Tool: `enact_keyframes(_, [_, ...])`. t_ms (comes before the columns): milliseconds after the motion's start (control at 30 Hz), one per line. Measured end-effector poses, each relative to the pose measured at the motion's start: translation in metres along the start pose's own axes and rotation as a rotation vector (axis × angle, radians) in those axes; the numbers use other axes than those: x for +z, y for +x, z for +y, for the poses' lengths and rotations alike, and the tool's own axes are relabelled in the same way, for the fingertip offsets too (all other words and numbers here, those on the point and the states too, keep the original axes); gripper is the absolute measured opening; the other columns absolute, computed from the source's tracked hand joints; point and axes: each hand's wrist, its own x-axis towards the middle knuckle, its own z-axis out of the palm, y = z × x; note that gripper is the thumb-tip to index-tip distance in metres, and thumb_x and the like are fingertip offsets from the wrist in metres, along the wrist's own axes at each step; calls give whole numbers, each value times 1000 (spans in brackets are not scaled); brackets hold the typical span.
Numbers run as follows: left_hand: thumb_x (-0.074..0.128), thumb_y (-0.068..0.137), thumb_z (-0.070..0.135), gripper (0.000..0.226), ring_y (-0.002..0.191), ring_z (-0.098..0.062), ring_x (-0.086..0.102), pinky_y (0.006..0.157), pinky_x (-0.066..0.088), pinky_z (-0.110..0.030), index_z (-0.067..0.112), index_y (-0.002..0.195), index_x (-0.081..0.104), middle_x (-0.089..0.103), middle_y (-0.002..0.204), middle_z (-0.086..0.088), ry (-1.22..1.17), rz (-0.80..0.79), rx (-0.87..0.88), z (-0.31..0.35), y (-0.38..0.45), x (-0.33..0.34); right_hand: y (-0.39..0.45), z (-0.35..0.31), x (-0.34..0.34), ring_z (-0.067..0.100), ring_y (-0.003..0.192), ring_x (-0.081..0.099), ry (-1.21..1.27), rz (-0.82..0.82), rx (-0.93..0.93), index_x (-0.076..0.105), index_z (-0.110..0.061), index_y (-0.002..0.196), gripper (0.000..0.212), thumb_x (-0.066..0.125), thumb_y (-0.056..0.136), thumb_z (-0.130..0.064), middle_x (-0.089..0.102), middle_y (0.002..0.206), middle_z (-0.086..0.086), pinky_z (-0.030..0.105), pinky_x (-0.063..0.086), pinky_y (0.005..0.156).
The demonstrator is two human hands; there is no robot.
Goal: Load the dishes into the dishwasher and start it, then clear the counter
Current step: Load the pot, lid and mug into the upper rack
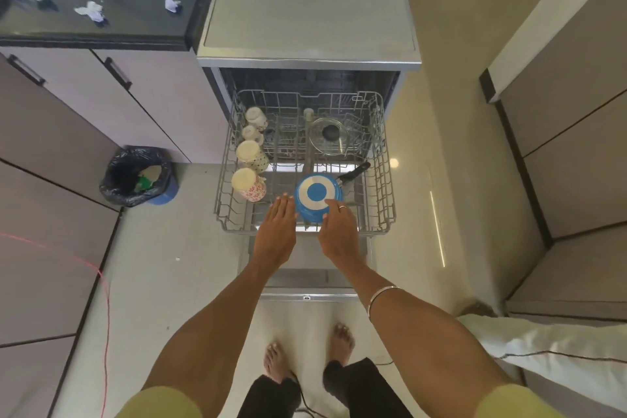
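Head view: both flat, empty hands, left hand (276,234) and right hand (339,234), are flanking the upturned blue pan (317,197) in the rack (386,180); four mugs (249,164) are lining its left side.

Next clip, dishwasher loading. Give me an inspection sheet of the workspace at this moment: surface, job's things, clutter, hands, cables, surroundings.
Surface: dark counter at upper left; dishwasher top bare.
Job's things: rack pulled out; four mugs lying along its left side, glass lid at back, blue pan upside down at front, handle pointing back right.
Clutter: crumpled paper scraps scattered on the counter.
Hands: left hand open beside the pan; right hand open, fingers on the pan's base.
Cables: red cord on the floor at left.
Surroundings: lined bin by the cabinets, partly filled.
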Motion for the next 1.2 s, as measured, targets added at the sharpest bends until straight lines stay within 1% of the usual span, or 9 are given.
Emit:
enact_keyframes(167, [44, 95, -4, 63, 150, -31, 17, 122, 13, -40, 0, 153, 21, 22, 160, -19, 23, 20, 35, -25, -8, 60, -12, 23, 51, 24, 111, 55, -12, 64, -27, 56, -9, 123, 29, 52, 95, -10, 62, 116, 9, 35, 50, 97])
enact_keyframes(267, [53, 92, 0, 63, 148, -34, 23, 120, 20, -45, -1, 150, 29, 26, 157, -22, 43, 5, 21, -39, -14, 103, -18, 48, 91, 23, 112, 55, -14, 91, -42, 54, -12, 125, 30, 50, 96, -11, 61, 117, 7, 34, 48, 100])
enact_keyframes(333, [42, 101, 16, 53, 148, -35, 20, 120, 22, -48, -1, 150, 29, 25, 158, -22, 39, 37, 27, -48, -19, 129, -23, 62, 114, 22, 113, 55, -30, 114, -60, 55, -11, 127, 30, 41, 101, -19, 61, 120, 7, 38, 49, 100])
enact_keyframes(400, [28, 105, 29, 53, 149, -35, 19, 120, 22, -50, 1, 150, 32, 25, 159, -21, 51, 59, 41, -56, -20, 151, -28, 73, 132, 23, 120, 55, -75, 137, -113, 57, -9, 128, 37, 34, 104, -25, 63, 124, 8, 43, 46, 103])
enact_keyframes(533, [21, 107, 33, 53, 147, -36, 24, 119, 20, -50, 4, 145, 44, 31, 156, -20, 56, 117, 64, -66, -11, 177, -26, 87, 159, 24, 142, 38, -135, 182, -172, 53, -7, 138, 43, 32, 105, -22, 52, 144, 8, 44, 27, 120])
enact_keyframes(667, [24, 106, 34, 48, 144, -35, 28, 119, 17, -47, 9, 144, 42, 32, 155, -16, 32, 252, 97, -70, -1, 189, -19, 98, 172, 23, 146, 30, -157, 234, -204, 50, -9, 142, 45, 28, 105, -22, 45, 151, 6, 45, 23, 121])
enact_keyframes(833, [30, 103, 34, 44, 139, -33, 33, 117, 18, -44, 12, 140, 40, 35, 149, -12, 4, 427, 155, -74, 10, 204, -6, 111, 186, 24, 141, 37, -170, 330, -269, 49, -13, 140, 43, 29, 103, -21, 49, 147, 5, 47, 32, 113])
enact_keyframes(1033, [32, 99, 35, 43, 140, -29, 26, 120, 10, -41, 11, 132, 45, 39, 142, -14, 1, 678, 126, -66, 42, 223, 18, 121, 194, 21, 137, 40, -151, 510, -380, 49, -14, 137, 43, 40, 95, -14, 48, 144, 2, 34, 21, 117])
enact_keyframes(1200, [32, 99, 35, 43, 140, -30, 25, 121, 9, -41, 11, 132, 45, 38, 143, -14, -44, 793, 100, -67, 77, 222, 49, 114, 201, 19, 140, 38, -117, 563, -390, 51, -14, 138, 42, 30, 103, -19, 50, 144, 1, 36, 24, 115])
